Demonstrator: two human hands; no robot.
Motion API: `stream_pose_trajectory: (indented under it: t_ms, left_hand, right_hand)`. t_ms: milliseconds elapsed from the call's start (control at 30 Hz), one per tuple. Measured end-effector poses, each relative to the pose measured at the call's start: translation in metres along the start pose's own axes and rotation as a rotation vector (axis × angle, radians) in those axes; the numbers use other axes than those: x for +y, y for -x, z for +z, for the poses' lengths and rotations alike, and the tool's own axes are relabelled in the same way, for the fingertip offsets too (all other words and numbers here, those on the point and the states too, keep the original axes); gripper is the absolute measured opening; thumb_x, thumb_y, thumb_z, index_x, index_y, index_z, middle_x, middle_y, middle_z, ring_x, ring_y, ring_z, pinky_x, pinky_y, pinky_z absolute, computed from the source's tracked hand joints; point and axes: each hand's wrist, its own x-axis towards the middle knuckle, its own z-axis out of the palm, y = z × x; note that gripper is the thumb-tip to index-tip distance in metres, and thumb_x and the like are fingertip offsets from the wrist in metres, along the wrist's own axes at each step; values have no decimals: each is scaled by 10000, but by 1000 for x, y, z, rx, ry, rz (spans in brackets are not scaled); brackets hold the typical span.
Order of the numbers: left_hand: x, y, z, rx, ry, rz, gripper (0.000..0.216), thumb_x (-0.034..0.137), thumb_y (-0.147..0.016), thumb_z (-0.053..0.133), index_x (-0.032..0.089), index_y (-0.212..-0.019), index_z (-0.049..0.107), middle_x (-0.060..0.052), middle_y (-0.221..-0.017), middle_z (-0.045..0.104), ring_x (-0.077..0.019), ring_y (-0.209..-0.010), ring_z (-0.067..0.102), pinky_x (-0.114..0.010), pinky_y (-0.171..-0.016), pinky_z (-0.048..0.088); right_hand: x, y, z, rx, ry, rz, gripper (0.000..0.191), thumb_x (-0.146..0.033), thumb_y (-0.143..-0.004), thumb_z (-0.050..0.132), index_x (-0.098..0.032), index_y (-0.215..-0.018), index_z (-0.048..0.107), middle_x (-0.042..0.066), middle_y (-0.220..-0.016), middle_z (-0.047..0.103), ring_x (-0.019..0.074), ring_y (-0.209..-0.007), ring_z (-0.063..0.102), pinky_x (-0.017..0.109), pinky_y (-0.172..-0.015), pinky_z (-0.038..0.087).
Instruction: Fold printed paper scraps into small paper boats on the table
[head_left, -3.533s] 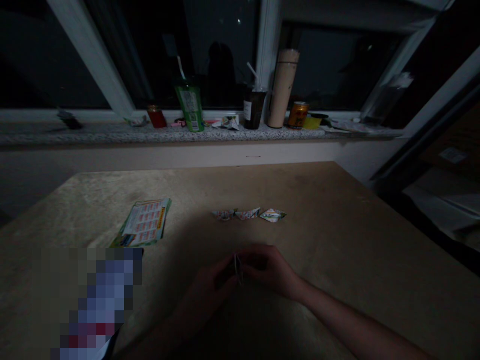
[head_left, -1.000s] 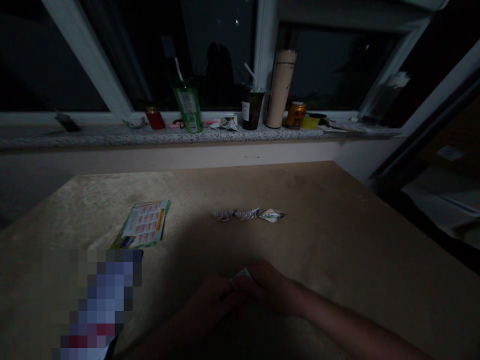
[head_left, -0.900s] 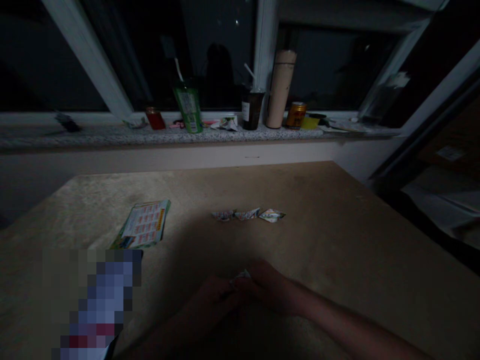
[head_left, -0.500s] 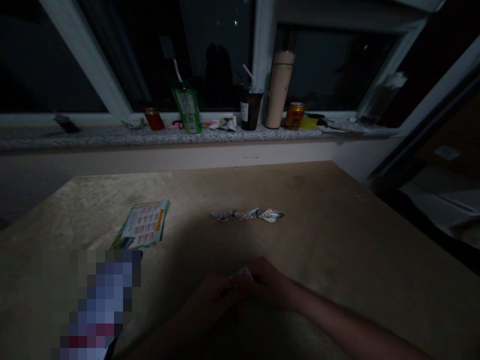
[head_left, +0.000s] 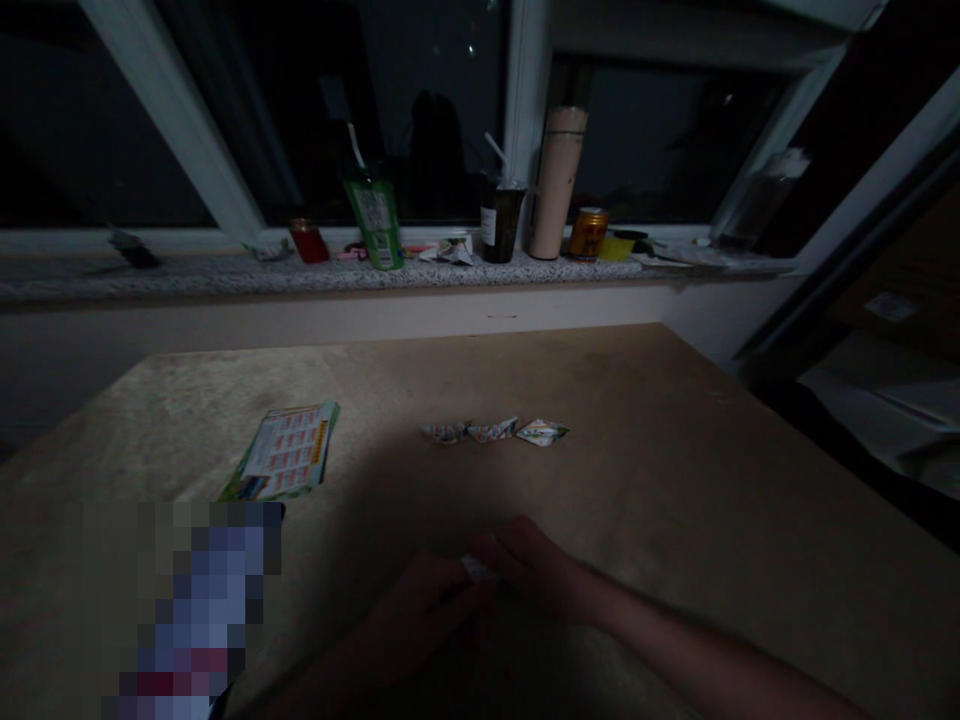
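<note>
Both hands meet low in the middle of the head view, in deep shadow. Between them is a small piece of folded paper point(head_left: 478, 568), pale with faint print. My left hand point(head_left: 429, 598) pinches it from the left, thumb and fingers closed. From the other side my right hand point(head_left: 529, 570) grips it, its fingers bent over the top. The paper's exact shape is mostly covered by the fingers. Beyond the hands lie three small folded paper boats in a row: a left one point(head_left: 445, 432), a middle one point(head_left: 493, 430) and a right one point(head_left: 543, 432).
A stack of printed leaflets point(head_left: 289, 450) rests on the wooden table point(head_left: 645, 400) at the left. Nearer, a blurred-out device point(head_left: 217, 590) lies slanted. On the windowsill point(head_left: 442, 275) stand a green cup point(head_left: 377, 220), a dark cup point(head_left: 501, 225), a pink flask point(head_left: 559, 185) and a can point(head_left: 589, 234).
My fingers have shifted slightly on the paper. Its pale face now shows between the hands, where a pointed edge stuck up before. The boats and leaflets stay put.
</note>
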Motion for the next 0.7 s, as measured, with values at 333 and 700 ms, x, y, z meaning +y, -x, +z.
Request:
stream_pose_trajectory:
  t_ms: [333,700]
  left_hand:
    - [-1,3,-8,89,38,52,518,520,-938,347,171,-670,621,3,-603,613,-149,-587,569,-212,-604,403]
    - [2,-1,-8,276,6,-4,517,527,-933,358,190,-592,551,18,-569,548,-148,-567,524,-222,-599,384]
  right_hand:
    - [-2,3,-6,-61,-263,43,638,-655,-901,274,-146,-623,539,-36,-555,394,86,-520,333,208,-475,290]
    - [-2,4,-11,-172,-416,8,440,-552,-880,495,-141,-787,621,-52,-583,449,70,-512,380,181,-467,292]
